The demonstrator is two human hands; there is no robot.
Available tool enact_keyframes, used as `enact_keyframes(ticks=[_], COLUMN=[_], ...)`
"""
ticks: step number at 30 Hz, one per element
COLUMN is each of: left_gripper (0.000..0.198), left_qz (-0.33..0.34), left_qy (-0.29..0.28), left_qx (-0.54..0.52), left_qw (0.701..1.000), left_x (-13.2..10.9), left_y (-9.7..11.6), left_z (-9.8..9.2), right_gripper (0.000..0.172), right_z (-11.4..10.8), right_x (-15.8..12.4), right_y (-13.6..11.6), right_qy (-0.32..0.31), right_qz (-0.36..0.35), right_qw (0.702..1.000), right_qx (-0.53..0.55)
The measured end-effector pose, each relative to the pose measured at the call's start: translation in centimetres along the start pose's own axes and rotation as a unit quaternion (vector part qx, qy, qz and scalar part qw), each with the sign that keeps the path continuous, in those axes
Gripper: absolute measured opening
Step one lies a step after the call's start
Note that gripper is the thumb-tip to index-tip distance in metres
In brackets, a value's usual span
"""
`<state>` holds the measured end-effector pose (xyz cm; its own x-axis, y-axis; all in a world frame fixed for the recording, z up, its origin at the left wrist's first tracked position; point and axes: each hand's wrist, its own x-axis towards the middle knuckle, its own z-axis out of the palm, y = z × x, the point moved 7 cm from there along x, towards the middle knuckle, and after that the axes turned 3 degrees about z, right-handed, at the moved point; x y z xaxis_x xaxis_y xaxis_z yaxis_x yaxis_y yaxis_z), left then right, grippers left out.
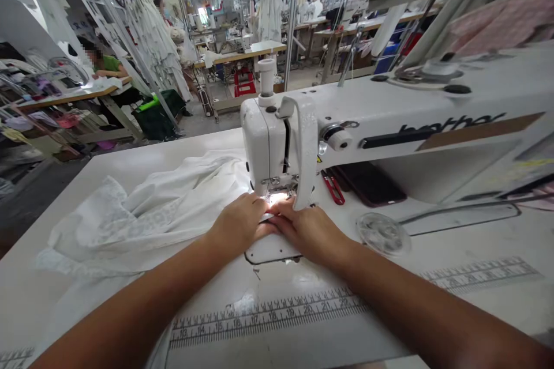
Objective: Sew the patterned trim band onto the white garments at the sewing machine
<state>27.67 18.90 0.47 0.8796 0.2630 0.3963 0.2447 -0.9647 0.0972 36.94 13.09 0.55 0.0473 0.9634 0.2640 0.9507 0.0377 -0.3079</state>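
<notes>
Head view, white fabric [142, 213] trailing left, left hand [237, 225], right hand [309, 233] on it

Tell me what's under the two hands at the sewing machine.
White fabric lies under the left hand and appears to continue beneath the right hand. A white oval plate shows just below them. What lies directly beneath the palms is covered.

Sewing table [108, 170] — white fabric [142, 213], dark phone [367, 183], red snips [333, 187]
</notes>
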Motion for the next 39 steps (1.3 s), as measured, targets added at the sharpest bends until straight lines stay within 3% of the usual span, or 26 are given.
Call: enact_keyframes(ticks=[4, 12, 18, 35, 39], left_gripper=[0.014, 0.024, 0.019, 0.022, 0.023], left_qz=[0.064, 0.217, 0.211, 0.18, 0.192], left_qy=[-0.017, 0.042, 0.016, 0.096, 0.067], left_qx=[0.1, 0.128, 0.102, 0.102, 0.097], left_qw=[0.993, 0.967, 0.972, 0.974, 0.974], left_x=[0.8, -0.3, -1.5, -0.8, -1.2], left_y=[0.1, 2.3, 3.4, 3.1, 3.3], left_z=[0.9, -0.9, -0.7, -1.7, -1.3], right_gripper=[0.02, 0.018, 0.015, 0.013, 0.012], right_z=[-0.1, 0.1, -0.3, 0.1, 0.1], right_x=[-0.1, 0.1, -0.3, -0.3, -0.4], right_y=[0.6, 0.1, 0.2, 0.4, 0.4], right_qy=[0.002, -0.03, -0.055, -0.057, -0.053], right_qz=[-0.003, -0.052, -0.103, -0.12, -0.131], right_qw=[1.0, 0.993, 0.985, 0.981, 0.98], right_qx=[-0.02, -0.102, -0.126, -0.141, -0.138])
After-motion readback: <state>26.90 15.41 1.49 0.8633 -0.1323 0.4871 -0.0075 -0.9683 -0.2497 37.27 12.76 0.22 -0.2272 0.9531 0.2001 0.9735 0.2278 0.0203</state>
